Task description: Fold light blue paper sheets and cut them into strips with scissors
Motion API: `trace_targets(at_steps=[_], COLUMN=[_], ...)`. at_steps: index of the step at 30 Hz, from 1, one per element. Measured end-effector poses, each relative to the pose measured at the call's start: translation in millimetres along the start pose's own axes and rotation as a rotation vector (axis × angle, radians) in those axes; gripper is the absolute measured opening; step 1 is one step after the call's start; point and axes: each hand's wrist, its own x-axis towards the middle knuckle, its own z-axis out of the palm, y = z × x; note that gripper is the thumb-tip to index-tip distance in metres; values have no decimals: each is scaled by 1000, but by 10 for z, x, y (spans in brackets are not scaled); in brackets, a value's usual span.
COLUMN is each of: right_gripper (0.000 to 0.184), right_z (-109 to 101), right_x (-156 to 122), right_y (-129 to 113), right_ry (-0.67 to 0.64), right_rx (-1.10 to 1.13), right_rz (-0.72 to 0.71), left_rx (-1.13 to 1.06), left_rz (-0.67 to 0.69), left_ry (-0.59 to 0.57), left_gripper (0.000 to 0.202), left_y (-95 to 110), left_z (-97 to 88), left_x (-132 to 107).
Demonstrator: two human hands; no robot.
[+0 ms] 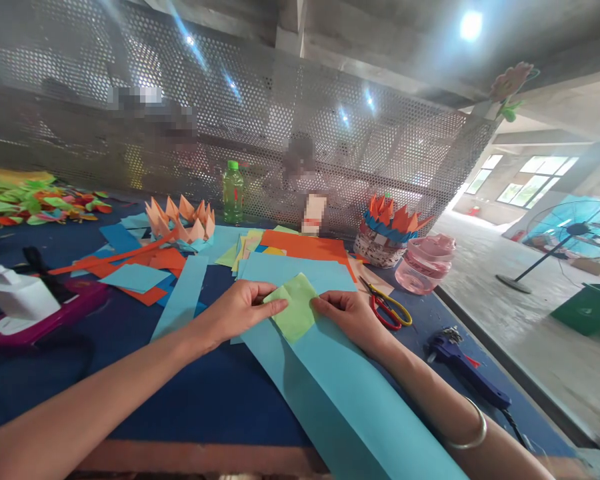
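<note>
A small light-green paper square (pixel 296 307) lies on a long light-blue paper sheet (pixel 330 393) in the middle of the table. My left hand (pixel 240 308) is closed, with its fingers pressing on the square's left edge. My right hand (pixel 347 315) pinches the square's right edge with curled fingers. A fold of the green paper stands up between the two hands. A bangle sits on my right wrist.
Red-and-yellow scissors (pixel 390 308) lie right of my right hand, with a blue glue gun (pixel 463 363) near the table's right edge. Orange and blue paper sheets (pixel 300 245), folded paper flowers (pixel 183 220), a green bottle (pixel 233 193) and a pink jar (pixel 425 263) stand behind. A white-and-pink device (pixel 25 303) sits at left.
</note>
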Motion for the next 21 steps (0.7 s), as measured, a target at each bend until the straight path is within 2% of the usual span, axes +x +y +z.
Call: trace_targets(at_steps=[2, 5, 8, 15, 21], right_gripper=[47, 44, 40, 35, 32], right_z=[17, 55, 98, 150, 154], right_x=[-8, -29, -59, -104, -116], right_y=[-20, -49, -59, -30, -43], right_ry=[-6, 3, 25, 57, 82], right_rx=[-4, -56, -128, -258, -296], right_rz=[-14, -65, -134, -206, -230], left_rx=[-8, 67, 150, 194, 161], left_rz=[15, 123, 201, 179, 200], left_ry=[3, 125, 139, 111, 158], left_gripper=[30, 27, 24, 27, 24], left_y=[18, 36, 47, 52, 46], left_z=[-7, -14, -4, 10, 15], left_x=[15, 28, 22, -1, -1])
